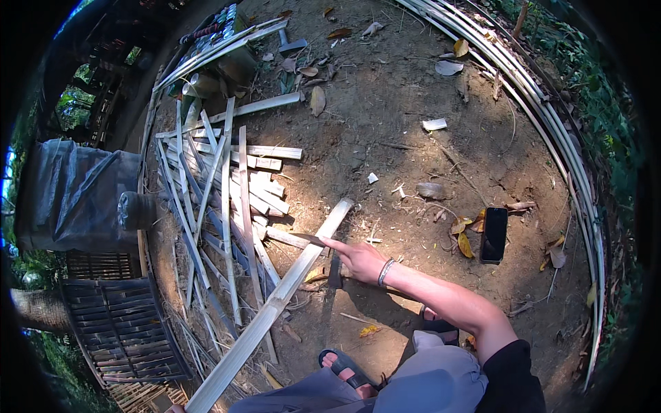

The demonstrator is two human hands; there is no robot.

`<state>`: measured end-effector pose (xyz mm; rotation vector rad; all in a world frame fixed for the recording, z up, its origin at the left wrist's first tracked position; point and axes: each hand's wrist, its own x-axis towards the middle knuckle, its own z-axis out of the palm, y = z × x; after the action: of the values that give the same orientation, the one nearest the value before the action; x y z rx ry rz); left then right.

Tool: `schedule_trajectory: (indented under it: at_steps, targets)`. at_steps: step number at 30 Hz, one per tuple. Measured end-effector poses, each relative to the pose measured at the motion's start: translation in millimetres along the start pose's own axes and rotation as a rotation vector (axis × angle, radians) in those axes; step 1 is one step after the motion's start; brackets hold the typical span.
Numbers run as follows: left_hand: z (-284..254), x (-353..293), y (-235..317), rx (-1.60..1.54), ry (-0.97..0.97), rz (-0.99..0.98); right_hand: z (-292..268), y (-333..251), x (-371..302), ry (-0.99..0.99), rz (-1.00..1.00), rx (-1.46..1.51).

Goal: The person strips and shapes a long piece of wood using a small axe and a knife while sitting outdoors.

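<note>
A long split bamboo strip point(249, 337) slants from the lower left edge up to the middle of the ground. My left hand point(176, 409) is closed on its near end, and only a bit of the fingers shows at the lower edge. My right hand point(361, 261) grips a knife, its index finger stretched toward the blade. The dark, narrow knife blade point(308, 238) lies across the strip near its far end. The handle is hidden in my hand. Dark sandals point(354, 378) are on my feet below the strip.
A pile of bamboo slats point(231, 172) lies left of the strip. A black phone point(494, 235) rests on the dirt at right, beside yellow leaves point(465, 245). Long pale poles point(551, 113) curve along the right edge. A slatted bamboo bench point(124, 330) stands at left.
</note>
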<state>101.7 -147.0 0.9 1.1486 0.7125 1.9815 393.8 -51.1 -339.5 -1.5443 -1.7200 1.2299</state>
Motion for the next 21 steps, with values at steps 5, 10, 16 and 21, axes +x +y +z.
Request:
schedule_trajectory:
  at_steps: [5,10,16,21]
  targets:
    - [-3,10,-8,0.152,0.163,0.058,-12,40,17,0.101,0.114,0.071]
    - [-12,13,-8,0.149,0.252,0.080,-2,-2,4,-0.048,-0.030,0.092]
    - [-22,20,-6,0.103,0.137,0.010,-14,-14,5,-0.089,-0.017,0.084]
    - [-13,17,-5,0.098,0.116,-0.012,-23,8,16,-0.005,0.124,-0.021]
